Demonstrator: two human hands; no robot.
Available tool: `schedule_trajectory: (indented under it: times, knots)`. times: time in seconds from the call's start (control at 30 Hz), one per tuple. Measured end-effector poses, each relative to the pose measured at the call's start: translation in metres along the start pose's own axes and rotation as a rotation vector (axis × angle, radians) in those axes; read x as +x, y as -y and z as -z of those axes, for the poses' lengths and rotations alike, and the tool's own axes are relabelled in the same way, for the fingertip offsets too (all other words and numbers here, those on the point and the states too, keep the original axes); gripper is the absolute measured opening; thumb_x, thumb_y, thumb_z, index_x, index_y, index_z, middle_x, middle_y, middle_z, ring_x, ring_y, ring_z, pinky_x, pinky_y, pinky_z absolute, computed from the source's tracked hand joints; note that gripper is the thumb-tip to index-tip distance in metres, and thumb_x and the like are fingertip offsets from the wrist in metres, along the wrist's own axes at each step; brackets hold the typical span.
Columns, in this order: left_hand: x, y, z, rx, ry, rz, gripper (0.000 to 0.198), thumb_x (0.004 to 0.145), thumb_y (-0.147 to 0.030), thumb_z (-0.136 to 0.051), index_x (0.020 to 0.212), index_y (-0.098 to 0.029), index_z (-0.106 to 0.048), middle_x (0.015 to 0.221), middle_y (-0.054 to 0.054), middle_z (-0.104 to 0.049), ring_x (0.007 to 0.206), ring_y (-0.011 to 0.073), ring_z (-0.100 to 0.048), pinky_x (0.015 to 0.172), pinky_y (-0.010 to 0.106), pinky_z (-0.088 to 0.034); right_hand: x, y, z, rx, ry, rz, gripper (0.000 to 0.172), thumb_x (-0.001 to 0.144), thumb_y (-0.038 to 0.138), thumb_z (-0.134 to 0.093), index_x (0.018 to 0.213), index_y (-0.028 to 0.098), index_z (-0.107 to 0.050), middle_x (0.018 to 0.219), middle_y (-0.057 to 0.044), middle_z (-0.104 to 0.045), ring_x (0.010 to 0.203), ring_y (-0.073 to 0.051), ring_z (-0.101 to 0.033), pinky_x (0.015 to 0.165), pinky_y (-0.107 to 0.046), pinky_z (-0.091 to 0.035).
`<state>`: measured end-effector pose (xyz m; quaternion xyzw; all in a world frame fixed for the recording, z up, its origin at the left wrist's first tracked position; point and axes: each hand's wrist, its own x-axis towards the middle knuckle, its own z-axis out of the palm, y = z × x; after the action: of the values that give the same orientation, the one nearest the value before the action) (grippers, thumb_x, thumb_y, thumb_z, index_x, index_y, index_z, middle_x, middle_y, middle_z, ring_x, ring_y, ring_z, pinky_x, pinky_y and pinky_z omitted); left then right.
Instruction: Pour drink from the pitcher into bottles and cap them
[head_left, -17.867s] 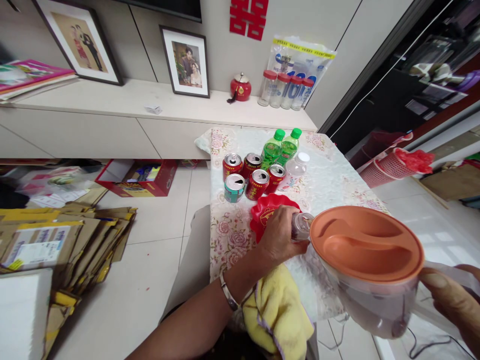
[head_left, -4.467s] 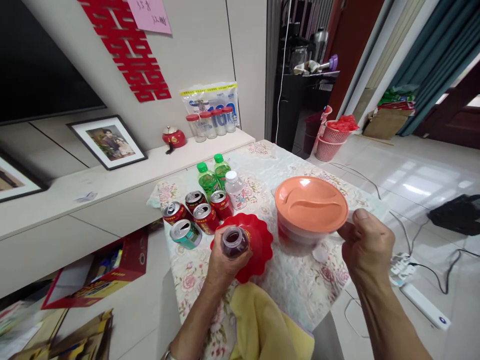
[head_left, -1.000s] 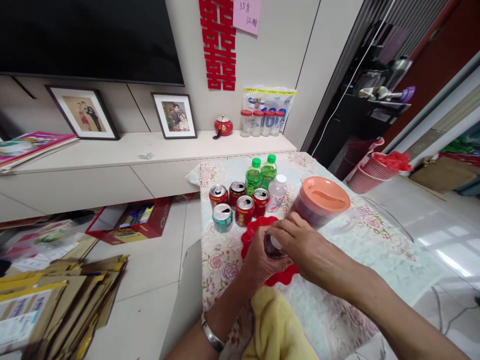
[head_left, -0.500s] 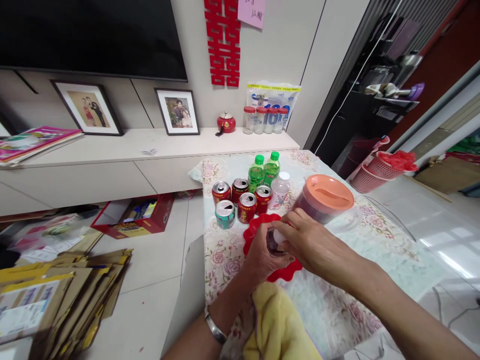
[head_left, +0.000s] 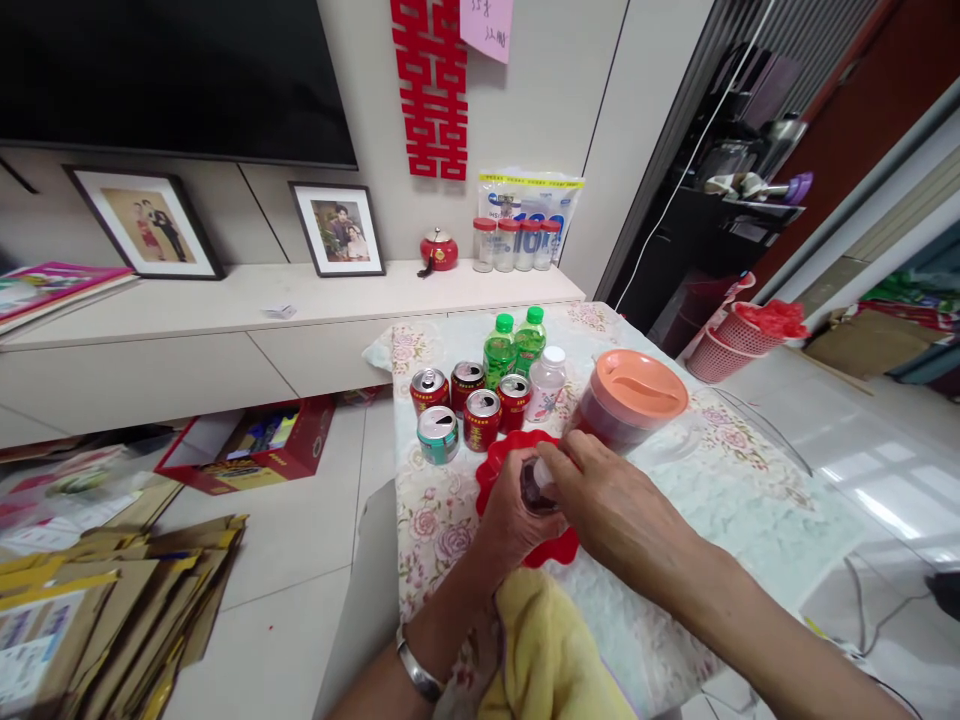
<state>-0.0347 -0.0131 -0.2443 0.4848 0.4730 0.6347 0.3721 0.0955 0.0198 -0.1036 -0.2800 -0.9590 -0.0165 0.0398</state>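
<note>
Left hand (head_left: pixel 508 522) fingers curled tight round small dark bottle (head_left: pixel 529 489), over red plate (head_left: pixel 496 470) on table (head_left: pixel 750 510). Right hand (head_left: pixel 609 500) fingertips pinch white cap (head_left: pixel 545 478) at bottle mouth. Jug (head_left: pixel 628 402) just behind; cans (head_left: pixel 481 420), green bottles (head_left: pixel 499 354) beyond. Yellow cloth (head_left: pixel 547 655) at near edge.

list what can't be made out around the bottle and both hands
Head view throughout.
Bottle: body wrapped in the grip of the left hand; only its dark top shows.
White cap: mostly under fingers of the right hand; seated or loose, cannot tell.
Red dish: middle covered by both hands.
Cans: label print too small to read.
</note>
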Motion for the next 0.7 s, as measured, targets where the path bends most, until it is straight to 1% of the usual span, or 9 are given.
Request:
schedule_trajectory:
  times: [0.07,0.13,0.2,0.27,0.3,0.4,0.5,0.6,0.7]
  knots:
    - [-0.001,0.002,0.0,0.044,-0.012,0.003,0.065,0.061,-0.03,-0.091,0.116,-0.02,-0.057,0.102,0.004,-0.071,0.086,0.0194,-0.069,0.075,0.03,-0.059,0.003,0.001,-0.005,-0.005,-0.018,-0.079,0.01,0.094,0.008,-0.059,0.093,0.017,-0.06,0.089,-0.01,-0.061,0.076,-0.023,-0.059,0.063,-0.034,-0.043]
    - [-0.002,0.003,0.0,0.048,-0.017,0.031,0.066,0.061,-0.031,-0.09,0.116,-0.019,-0.057,0.103,0.005,-0.072,0.087,0.0199,-0.069,0.076,0.031,-0.059,0.002,0.0,-0.005,0.013,-0.036,-0.125,0.005,0.098,0.02,-0.062,0.096,0.016,-0.061,0.089,-0.011,-0.062,0.076,-0.025,-0.06,0.064,-0.036,-0.045]
    - [-0.002,0.001,-0.001,-0.005,-0.005,0.062,0.065,0.063,-0.037,-0.089,0.117,-0.021,-0.056,0.105,0.005,-0.072,0.089,0.021,-0.069,0.078,0.032,-0.06,0.0,-0.001,-0.001,0.063,-0.041,-0.096,0.017,0.096,0.023,-0.066,0.111,0.015,-0.061,0.101,-0.012,-0.064,0.086,-0.026,-0.063,0.069,-0.036,-0.049]
    - [-0.001,-0.003,-0.001,-0.063,0.018,0.072,0.064,0.064,-0.039,-0.089,0.116,-0.022,-0.055,0.107,0.005,-0.073,0.09,0.0215,-0.07,0.08,0.034,-0.061,-0.004,-0.004,0.003,0.127,-0.032,-0.019,0.033,0.091,0.013,-0.065,0.123,0.02,-0.058,0.113,-0.009,-0.064,0.095,-0.023,-0.063,0.074,-0.033,-0.05]
    - [-0.001,-0.004,-0.002,-0.082,0.029,0.072,0.065,0.064,-0.039,-0.09,0.115,-0.022,-0.054,0.108,0.005,-0.073,0.091,0.0215,-0.07,0.08,0.034,-0.062,-0.005,-0.006,0.004,0.154,-0.028,0.013,0.038,0.09,0.007,-0.062,0.124,0.022,-0.058,0.114,-0.007,-0.064,0.095,-0.021,-0.062,0.075,-0.031,-0.05]
    - [0.0,-0.007,-0.002,-0.088,0.034,0.071,0.069,0.061,-0.037,-0.093,0.115,-0.022,-0.053,0.109,0.006,-0.073,0.091,0.0212,-0.071,0.079,0.033,-0.062,-0.006,-0.009,0.0,0.205,-0.057,0.015,0.029,0.091,0.002,-0.054,0.112,0.02,-0.063,0.104,-0.007,-0.062,0.09,-0.021,-0.06,0.075,-0.032,-0.049]
    - [0.0,-0.006,-0.002,-0.05,0.021,0.079,0.068,0.061,-0.033,-0.093,0.115,-0.022,-0.054,0.101,0.003,-0.073,0.084,0.0192,-0.069,0.073,0.03,-0.061,-0.004,-0.012,-0.01,0.25,-0.126,-0.057,0.016,0.097,0.016,-0.058,0.111,0.016,-0.065,0.099,-0.01,-0.06,0.09,-0.026,-0.059,0.074,-0.037,-0.051]
    - [0.001,-0.003,-0.002,-0.027,0.003,0.063,0.068,0.058,-0.029,-0.093,0.114,-0.021,-0.054,0.099,0.002,-0.071,0.082,0.0178,-0.067,0.071,0.029,-0.059,-0.003,-0.018,-0.015,0.345,-0.167,-0.06,0.025,0.097,0.023,-0.064,0.12,0.016,-0.065,0.106,-0.012,-0.063,0.098,-0.029,-0.062,0.081,-0.042,-0.055]
    - [0.001,-0.002,-0.003,-0.04,-0.025,0.056,0.068,0.055,-0.03,-0.093,0.11,-0.022,-0.054,0.096,0.001,-0.069,0.08,0.0177,-0.066,0.07,0.03,-0.058,-0.002,-0.029,-0.018,0.48,-0.177,0.017,0.04,0.093,0.021,-0.071,0.132,0.022,-0.062,0.121,-0.011,-0.067,0.111,-0.027,-0.064,0.093,-0.042,-0.056]
